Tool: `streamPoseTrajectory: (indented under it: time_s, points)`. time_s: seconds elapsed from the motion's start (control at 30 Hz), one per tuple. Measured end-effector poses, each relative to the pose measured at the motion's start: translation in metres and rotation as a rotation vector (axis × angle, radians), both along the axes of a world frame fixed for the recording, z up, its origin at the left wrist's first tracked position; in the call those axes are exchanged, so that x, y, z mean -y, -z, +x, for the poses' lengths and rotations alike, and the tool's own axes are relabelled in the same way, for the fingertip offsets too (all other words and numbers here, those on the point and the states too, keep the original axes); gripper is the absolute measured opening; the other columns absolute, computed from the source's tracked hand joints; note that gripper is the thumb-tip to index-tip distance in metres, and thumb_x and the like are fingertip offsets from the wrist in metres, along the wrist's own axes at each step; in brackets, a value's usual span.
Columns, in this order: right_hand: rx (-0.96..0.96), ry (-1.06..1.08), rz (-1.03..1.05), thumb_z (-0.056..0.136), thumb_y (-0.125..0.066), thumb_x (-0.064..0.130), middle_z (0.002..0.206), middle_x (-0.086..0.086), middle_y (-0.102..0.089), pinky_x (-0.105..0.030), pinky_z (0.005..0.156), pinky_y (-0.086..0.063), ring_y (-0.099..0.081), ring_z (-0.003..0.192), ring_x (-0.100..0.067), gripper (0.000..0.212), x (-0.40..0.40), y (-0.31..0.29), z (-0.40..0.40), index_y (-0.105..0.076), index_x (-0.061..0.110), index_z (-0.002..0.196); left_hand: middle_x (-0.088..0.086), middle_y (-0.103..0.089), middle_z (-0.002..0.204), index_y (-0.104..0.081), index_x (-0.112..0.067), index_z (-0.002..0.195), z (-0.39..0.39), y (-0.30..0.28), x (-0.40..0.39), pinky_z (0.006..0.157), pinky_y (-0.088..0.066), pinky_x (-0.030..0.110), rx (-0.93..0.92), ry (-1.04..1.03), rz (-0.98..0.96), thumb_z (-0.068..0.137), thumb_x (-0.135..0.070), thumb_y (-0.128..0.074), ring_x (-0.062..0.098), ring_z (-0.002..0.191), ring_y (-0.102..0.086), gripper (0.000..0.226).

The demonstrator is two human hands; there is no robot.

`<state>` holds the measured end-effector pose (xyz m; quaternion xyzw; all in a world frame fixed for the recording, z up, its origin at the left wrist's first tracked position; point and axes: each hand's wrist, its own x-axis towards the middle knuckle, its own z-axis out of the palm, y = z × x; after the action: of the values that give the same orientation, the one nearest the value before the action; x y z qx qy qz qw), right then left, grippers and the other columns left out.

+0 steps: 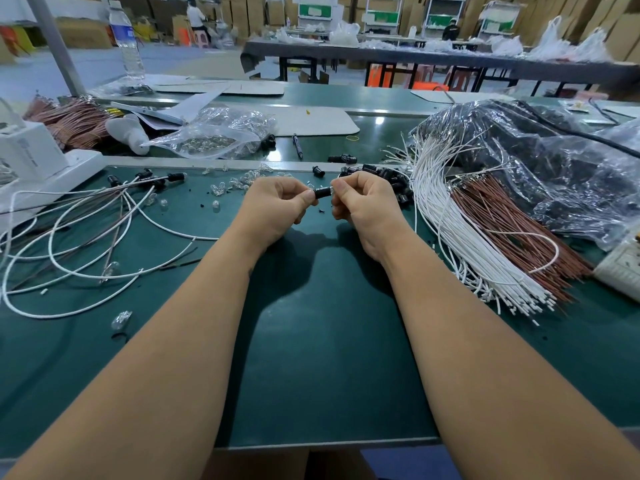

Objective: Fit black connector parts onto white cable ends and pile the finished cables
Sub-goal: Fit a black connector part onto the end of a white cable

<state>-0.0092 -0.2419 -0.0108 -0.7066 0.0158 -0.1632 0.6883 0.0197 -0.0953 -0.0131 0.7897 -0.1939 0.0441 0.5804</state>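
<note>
Head view: both hands meet over the middle of the green table [311,341], a bit toward the far side. Left hand [273,206] has fingers curled, pinching the left end of a small black connector [322,193]. Right hand [362,202] also curled, pinching the connector's right end; something small and clear sits at that end, too small to tell what. Connector is horizontal between the two hands, lifted off the table.

Left of the hands: loose pile of white cables [86,244] with black connectors on their far ends, looped on the table. Small clear bulbs [239,183] scattered just beyond the left hand. Heap of black connector parts [388,176] just beyond the right hand. Right side: big bundle of straight white cables [460,237], touching a bundle of brown wires [512,233] on its right. Far left: clear plastic bag [214,133] and a water bottle [126,39].
</note>
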Motion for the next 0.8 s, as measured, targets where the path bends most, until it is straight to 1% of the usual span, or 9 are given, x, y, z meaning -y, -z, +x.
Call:
streamPoseTrajectory:
  time_s: [0.2, 0.37, 0.43, 0.53, 0.6, 0.67, 0.7, 0.73, 0.8]
  points:
    - [0.009, 0.003, -0.035, 0.097, -0.054, 0.005, 0.062, -0.003, -0.053, -0.019, 0.051, -0.044, -0.047, 0.048, -0.008, 0.024, -0.006, 0.0, 0.0, -0.052, 0.009, 0.074, -0.002, -0.053, 0.053, -0.067, -0.016, 0.071, 0.0, -0.002, -0.001, 0.055, -0.038, 0.021, 0.022, -0.042, -0.034, 0.092, -0.012, -0.063, 0.006, 0.047, -0.042, 0.022]
    - [0.004, 0.056, -0.103, 0.097, -0.054, 0.007, 0.064, -0.001, -0.052, -0.018, 0.054, -0.043, -0.046, 0.056, -0.009, 0.023, -0.006, 0.002, 0.002, -0.052, 0.012, 0.074, -0.002, -0.054, 0.057, -0.067, -0.017, 0.072, -0.001, -0.003, 0.002, 0.059, -0.036, 0.025, 0.0, -0.012, 0.021, 0.092, -0.012, -0.062, 0.013, 0.055, -0.042, 0.021]
    - [-0.003, 0.066, -0.098, 0.096, -0.055, 0.009, 0.065, -0.001, -0.053, -0.019, 0.057, -0.044, -0.047, 0.059, -0.009, 0.022, -0.006, 0.002, 0.002, -0.053, 0.013, 0.075, -0.005, -0.054, 0.055, -0.068, -0.016, 0.073, -0.002, -0.002, 0.003, 0.057, -0.036, 0.024, -0.002, -0.014, 0.039, 0.092, -0.012, -0.062, 0.013, 0.055, -0.042, 0.02]
    - [-0.021, 0.061, -0.06, 0.096, -0.057, 0.011, 0.068, 0.0, -0.055, -0.022, 0.06, -0.046, -0.05, 0.056, -0.008, 0.017, -0.005, 0.001, 0.002, -0.055, 0.013, 0.079, -0.006, -0.054, 0.056, -0.069, -0.012, 0.078, -0.002, -0.002, 0.004, 0.057, -0.038, 0.021, 0.003, -0.027, 0.028, 0.092, -0.013, -0.063, 0.009, 0.053, -0.044, 0.016]
    - [-0.027, 0.059, -0.03, 0.095, -0.058, 0.011, 0.073, 0.0, -0.057, -0.022, 0.061, -0.047, -0.052, 0.055, -0.006, 0.013, -0.007, 0.0, 0.001, -0.056, 0.013, 0.082, -0.006, -0.054, 0.055, -0.07, -0.01, 0.081, -0.003, -0.002, 0.004, 0.053, -0.037, 0.012, 0.021, -0.036, 0.043, 0.093, -0.013, -0.061, 0.001, 0.047, -0.044, 0.014]
    - [-0.015, 0.064, 0.006, 0.095, -0.058, 0.01, 0.077, 0.001, -0.057, -0.019, 0.061, -0.048, -0.053, 0.056, -0.004, 0.011, -0.009, -0.001, 0.001, -0.058, 0.014, 0.084, -0.003, -0.054, 0.057, -0.067, -0.014, 0.082, -0.003, -0.003, 0.004, 0.049, -0.033, 0.007, 0.03, -0.035, 0.07, 0.095, -0.012, -0.056, -0.002, 0.043, -0.042, 0.017]
    - [-0.008, 0.064, 0.024, 0.095, -0.058, 0.01, 0.078, 0.001, -0.058, -0.017, 0.06, -0.048, -0.054, 0.057, -0.004, 0.011, -0.01, -0.001, 0.0, -0.058, 0.014, 0.084, -0.001, -0.054, 0.059, -0.065, -0.018, 0.081, -0.002, -0.003, 0.003, 0.049, -0.032, 0.008, 0.029, -0.032, 0.079, 0.096, -0.012, -0.053, 0.0, 0.046, -0.041, 0.02]
    - [-0.002, 0.065, 0.037, 0.095, -0.058, 0.009, 0.078, 0.001, -0.057, -0.016, 0.059, -0.048, -0.054, 0.059, -0.005, 0.011, -0.011, -0.001, 0.0, -0.058, 0.014, 0.085, 0.0, -0.053, 0.061, -0.062, -0.023, 0.081, -0.002, -0.003, 0.004, 0.05, -0.032, 0.012, 0.022, -0.027, 0.085, 0.098, -0.013, -0.05, 0.005, 0.05, -0.041, 0.023]
    - [0.014, 0.084, 0.038, 0.095, -0.058, 0.008, 0.077, 0.001, -0.057, -0.015, 0.059, -0.047, -0.053, 0.06, -0.006, 0.013, -0.014, -0.002, 0.0, -0.058, 0.015, 0.084, 0.001, -0.049, 0.064, -0.058, -0.025, 0.084, 0.0, -0.002, 0.006, 0.055, -0.032, 0.024, -0.001, -0.007, 0.094, 0.1, -0.013, -0.045, 0.016, 0.059, -0.037, 0.024]
